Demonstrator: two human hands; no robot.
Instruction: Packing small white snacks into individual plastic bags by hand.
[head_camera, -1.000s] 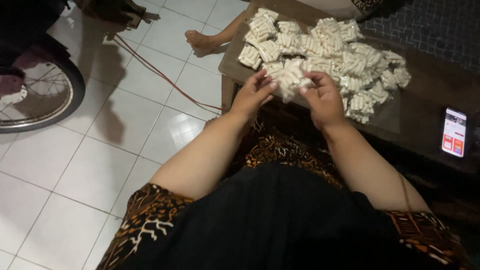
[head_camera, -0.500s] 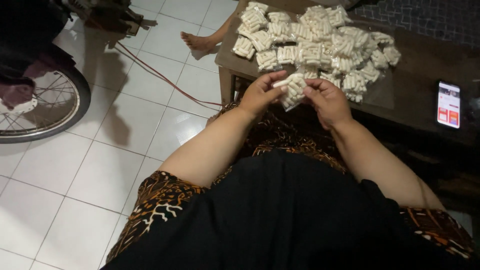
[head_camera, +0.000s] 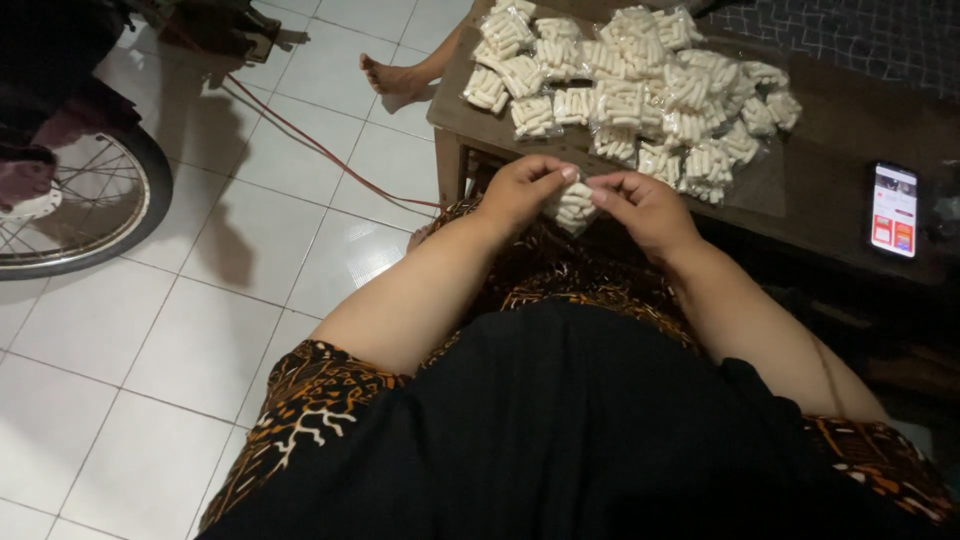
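Holding one small clear packet (head_camera: 573, 205) of pale stick snacks between them, both hands have come back off the pile and now sit just off the near edge of the surface (head_camera: 850, 150), above the lap. A second ago they were up against the heap; now the packet is lifted clear of it, so a single packet has been singled out and is being worked at its top edge.

Going from nine o'clock across: a spoked wheel (head_camera: 80, 210) stands on the white tiled floor (head_camera: 200, 330), and a red cable (head_camera: 300, 140) runs over the tiles toward the surface's leg. Another person's bare foot (head_camera: 392, 80) rests on the floor at eleven o'clock, beside the surface's corner.

The left hand (head_camera: 522, 190) pinches the packet's top with thumb and fingertips closed on it; the right hand (head_camera: 645, 205) pinches the same top from the other side, likewise clamped.

At twelve o'clock the heap of filled packets (head_camera: 630, 85) covers the surface's far half. At three o'clock a lit phone (head_camera: 894, 210) lies flat, well apart from the hands. Nothing stands between hands and heap.
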